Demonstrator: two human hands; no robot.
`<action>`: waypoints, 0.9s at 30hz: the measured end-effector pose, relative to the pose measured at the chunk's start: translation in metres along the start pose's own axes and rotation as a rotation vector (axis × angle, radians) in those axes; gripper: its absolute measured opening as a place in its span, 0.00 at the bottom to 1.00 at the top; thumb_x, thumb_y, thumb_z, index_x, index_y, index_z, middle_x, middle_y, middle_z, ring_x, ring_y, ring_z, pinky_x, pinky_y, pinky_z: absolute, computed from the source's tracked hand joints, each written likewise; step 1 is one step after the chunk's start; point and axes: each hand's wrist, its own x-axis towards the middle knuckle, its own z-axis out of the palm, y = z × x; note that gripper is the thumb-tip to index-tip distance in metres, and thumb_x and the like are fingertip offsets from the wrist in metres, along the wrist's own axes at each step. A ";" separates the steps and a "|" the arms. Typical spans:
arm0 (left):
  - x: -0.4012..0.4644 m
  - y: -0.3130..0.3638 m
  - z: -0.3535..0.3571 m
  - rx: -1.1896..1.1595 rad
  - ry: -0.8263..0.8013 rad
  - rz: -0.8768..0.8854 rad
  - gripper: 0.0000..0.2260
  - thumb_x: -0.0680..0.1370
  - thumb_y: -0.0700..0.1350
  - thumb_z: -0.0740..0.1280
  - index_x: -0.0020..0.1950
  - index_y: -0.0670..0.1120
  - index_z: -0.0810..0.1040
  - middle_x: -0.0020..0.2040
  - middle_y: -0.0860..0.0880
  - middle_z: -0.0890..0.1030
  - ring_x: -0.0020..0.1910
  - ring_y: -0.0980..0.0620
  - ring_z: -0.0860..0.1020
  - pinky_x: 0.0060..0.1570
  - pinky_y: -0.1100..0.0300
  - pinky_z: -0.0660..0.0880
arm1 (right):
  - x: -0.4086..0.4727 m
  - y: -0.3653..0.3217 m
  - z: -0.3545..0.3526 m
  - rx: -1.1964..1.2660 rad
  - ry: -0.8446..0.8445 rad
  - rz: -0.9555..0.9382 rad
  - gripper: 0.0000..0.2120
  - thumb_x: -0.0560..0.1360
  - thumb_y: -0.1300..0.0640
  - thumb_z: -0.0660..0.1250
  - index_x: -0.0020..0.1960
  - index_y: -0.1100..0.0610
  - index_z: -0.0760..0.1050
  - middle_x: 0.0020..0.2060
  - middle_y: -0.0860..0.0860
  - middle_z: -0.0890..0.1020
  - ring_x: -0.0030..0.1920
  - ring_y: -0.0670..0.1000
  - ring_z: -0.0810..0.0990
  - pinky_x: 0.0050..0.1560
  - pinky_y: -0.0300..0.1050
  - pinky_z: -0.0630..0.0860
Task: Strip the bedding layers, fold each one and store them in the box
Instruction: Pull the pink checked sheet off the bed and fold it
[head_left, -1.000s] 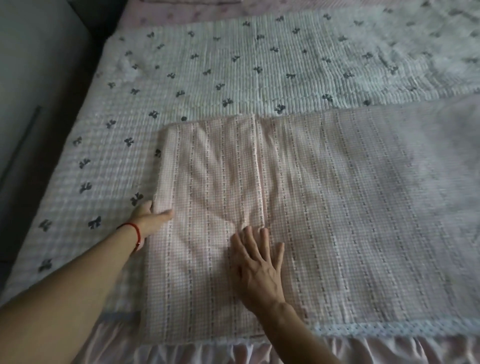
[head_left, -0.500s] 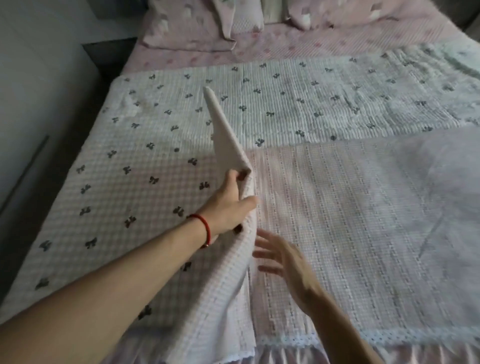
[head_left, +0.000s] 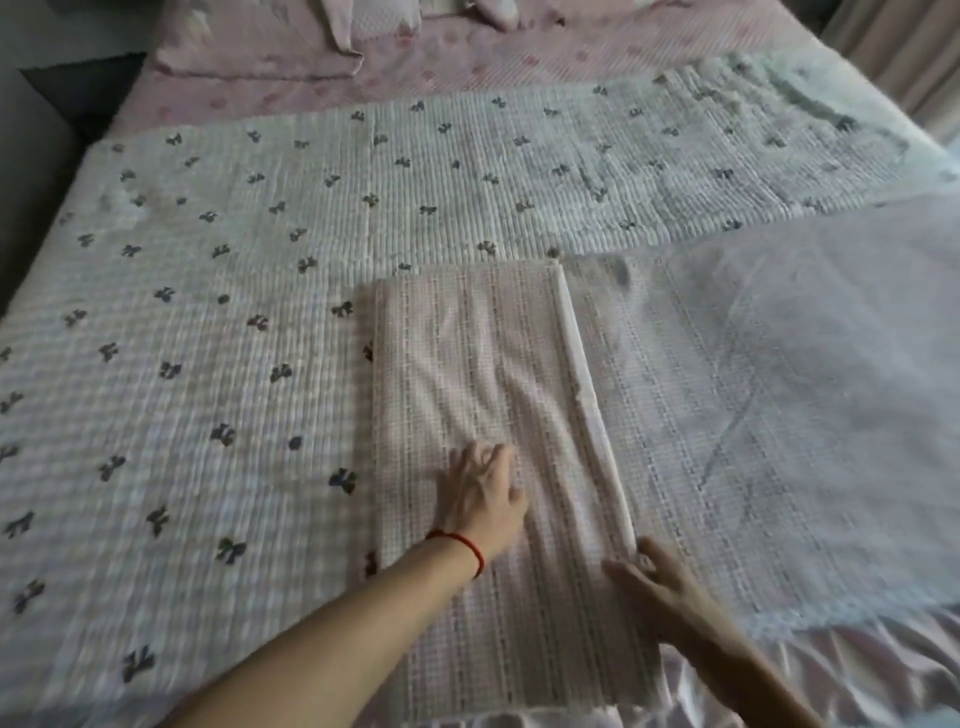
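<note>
- The pink checked sheet (head_left: 727, 395) lies across the near right part of the bed, on top of the white quilt (head_left: 234, 322) printed with dark bows.
- Half a second ago the left hand (head_left: 480, 491) held the sheet's left end pinched and lifted upright; now that end is laid over flat, forming a folded panel (head_left: 467, 364) on the sheet's left portion.
- The folded panel's right edge shows as a pale raised strip running from the far side toward the near edge of the bed.
- The left hand no longer grips anything: it rests palm-down with fingers spread on the near part of the folded panel. A red cord (head_left: 465, 545) circles its wrist.
- The right hand (head_left: 657, 577), which hovered above the sheet before, now lies low at the near end of the fold's right edge, fingers extended and touching the cloth; it is blurred, so whether it pinches the edge cannot be told.
- Compared with a second ago, the fold is one layer further over to the right.
- A pink satin frill (head_left: 857, 670) hangs along the near bed edge, and pink pillows (head_left: 260, 47) lie at the far end.
</note>
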 end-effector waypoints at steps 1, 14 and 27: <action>-0.002 -0.015 0.004 0.086 0.009 0.006 0.21 0.81 0.53 0.58 0.75 0.59 0.64 0.74 0.49 0.61 0.73 0.43 0.61 0.70 0.40 0.62 | 0.004 0.022 -0.003 -0.072 -0.032 -0.029 0.35 0.62 0.28 0.76 0.55 0.54 0.78 0.44 0.54 0.86 0.43 0.56 0.85 0.46 0.58 0.83; 0.035 -0.085 -0.026 0.025 -0.100 -0.077 0.27 0.83 0.62 0.53 0.79 0.69 0.44 0.81 0.54 0.32 0.79 0.44 0.32 0.78 0.37 0.47 | 0.067 -0.041 0.003 -0.206 0.229 -0.091 0.24 0.70 0.37 0.67 0.43 0.60 0.77 0.30 0.51 0.80 0.31 0.50 0.78 0.33 0.52 0.77; 0.194 -0.102 -0.076 -0.063 0.017 -0.214 0.26 0.83 0.61 0.54 0.80 0.68 0.46 0.82 0.52 0.34 0.81 0.42 0.39 0.77 0.35 0.50 | 0.283 -0.190 -0.004 -0.262 0.352 -0.308 0.13 0.76 0.45 0.67 0.53 0.53 0.74 0.44 0.52 0.82 0.42 0.56 0.82 0.39 0.51 0.81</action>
